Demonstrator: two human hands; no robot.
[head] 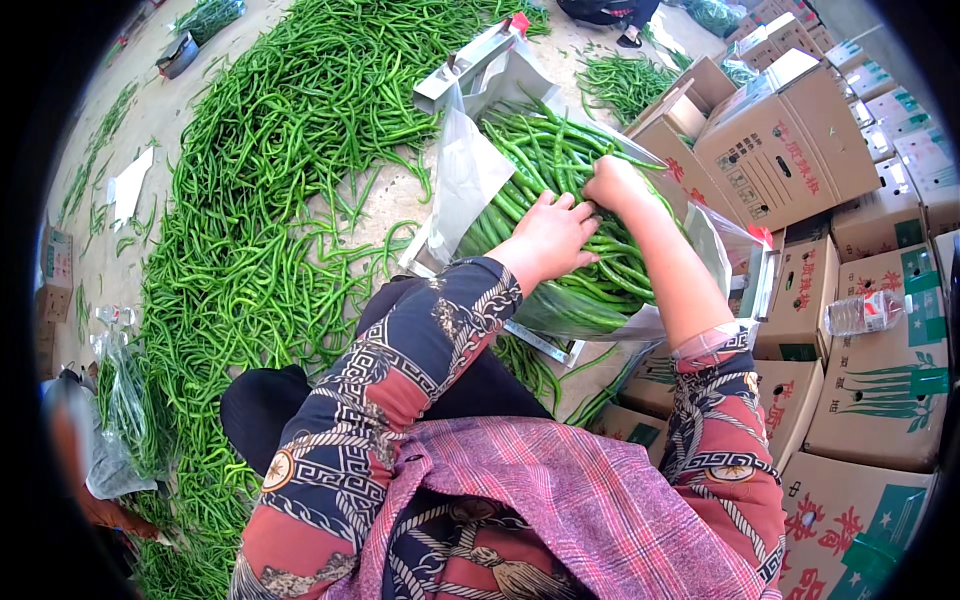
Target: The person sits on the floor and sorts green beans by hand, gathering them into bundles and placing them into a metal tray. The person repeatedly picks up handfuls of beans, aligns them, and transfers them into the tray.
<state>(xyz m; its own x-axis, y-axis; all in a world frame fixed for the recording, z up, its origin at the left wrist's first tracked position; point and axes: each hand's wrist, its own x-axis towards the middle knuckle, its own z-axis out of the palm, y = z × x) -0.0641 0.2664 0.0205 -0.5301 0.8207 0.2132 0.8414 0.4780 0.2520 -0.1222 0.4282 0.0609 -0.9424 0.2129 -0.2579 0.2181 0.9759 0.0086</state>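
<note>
Long green chili peppers (536, 146) fill a clear plastic bag (469, 161) in front of me. The bag is stretched over a metal frame (480, 64), whose corners carry red pieces. My left hand (553, 231) lies palm down on the peppers with its fingers spread. Just beyond it to the right, my right hand (621, 184) bends down into the peppers. Its fingertips are hidden, so I cannot tell whether it grips any. The two hands nearly touch.
A large pile of loose chili peppers (300, 150) covers the floor on the left. To the right, an opened cardboard box (787, 142) stands near stacked printed cartons (885, 360). On one carton lies a plastic bottle (866, 313). Another person (611, 11) is partly visible at the top.
</note>
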